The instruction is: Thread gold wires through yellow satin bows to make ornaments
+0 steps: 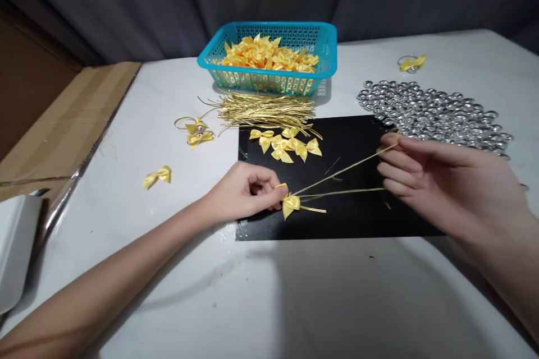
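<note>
Between the thumb and fingers of my left hand (256,193) is pinched a yellow satin ribbon bow (291,205), held over the black mat (337,221). A short gold tie sticks out of the bow to the right. Two thin gold cords (345,169) run from the bow to my right hand (438,179), which grips the upper one at thumb and fingertips; the lower one passes to its curled fingers. Several loose yellow bows (281,146) lie on the mat's far edge, below a pile of gold cords (265,111).
A blue basket (269,74) full of yellow bows stands at the back. Many silver beads (438,115) spread at right. A finished-looking ringed bow (412,63) lies behind them. More bows (197,133) and one single bow (157,177) lie at left, near cardboard (84,106).
</note>
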`<state>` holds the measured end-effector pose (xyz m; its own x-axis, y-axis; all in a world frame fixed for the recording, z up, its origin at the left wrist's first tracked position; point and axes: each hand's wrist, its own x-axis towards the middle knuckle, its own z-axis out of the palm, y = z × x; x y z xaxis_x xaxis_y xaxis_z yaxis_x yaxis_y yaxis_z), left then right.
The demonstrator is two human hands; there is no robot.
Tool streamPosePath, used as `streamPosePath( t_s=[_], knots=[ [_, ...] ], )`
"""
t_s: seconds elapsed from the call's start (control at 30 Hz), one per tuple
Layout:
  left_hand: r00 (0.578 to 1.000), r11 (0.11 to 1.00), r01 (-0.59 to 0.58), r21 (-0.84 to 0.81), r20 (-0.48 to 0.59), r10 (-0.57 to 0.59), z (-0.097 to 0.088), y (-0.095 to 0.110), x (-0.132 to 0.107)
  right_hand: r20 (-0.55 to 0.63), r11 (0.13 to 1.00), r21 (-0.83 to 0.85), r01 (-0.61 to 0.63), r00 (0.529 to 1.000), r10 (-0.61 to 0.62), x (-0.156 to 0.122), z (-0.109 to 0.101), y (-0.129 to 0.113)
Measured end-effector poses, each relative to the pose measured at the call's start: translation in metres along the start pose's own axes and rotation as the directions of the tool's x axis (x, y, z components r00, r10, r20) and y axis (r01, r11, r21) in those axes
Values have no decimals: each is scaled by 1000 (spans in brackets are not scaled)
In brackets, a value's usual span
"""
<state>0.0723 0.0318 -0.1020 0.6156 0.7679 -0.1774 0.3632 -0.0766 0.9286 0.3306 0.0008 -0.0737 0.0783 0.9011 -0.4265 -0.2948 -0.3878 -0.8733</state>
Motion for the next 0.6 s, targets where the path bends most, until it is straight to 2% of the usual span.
streamPosePath(
  t_s=[0.1,0.27,0.33,0.4,0.47,0.5,0.53,0.6],
  knots=[
    [999,1000,-5,-6,39,5,-6,-1,-1,-30,1000,10,-1,1000,1,2,-2,-4],
    [1000,993,25,-113,16,-23,-7,-2,-1,-63,1000,-13,25,998,-25,3,-3,-8],
    [999,979,27,-200,-12,-30,-8,-3,-1,-79,996,-63,62,995,-67,4,-3,-7],
    [996,956,-5,-292,-82,-20,-9,-5,-1,-70,972,-171,159,982,-173,4,-5,-6],
    [986,932,-57,-357,-166,-3,-10,-8,0,10,884,-365,292,951,-310,3,-8,-3],
    [980,925,-79,-371,-198,5,-10,-9,0,93,802,-483,351,932,-351,3,-9,0],
    [976,923,-96,-374,-219,12,-10,-10,0,192,694,-598,402,912,-362,3,-10,2],
    [967,933,-117,-341,-254,29,-8,-11,1,372,425,-772,473,878,-302,2,-11,8]
  ],
)
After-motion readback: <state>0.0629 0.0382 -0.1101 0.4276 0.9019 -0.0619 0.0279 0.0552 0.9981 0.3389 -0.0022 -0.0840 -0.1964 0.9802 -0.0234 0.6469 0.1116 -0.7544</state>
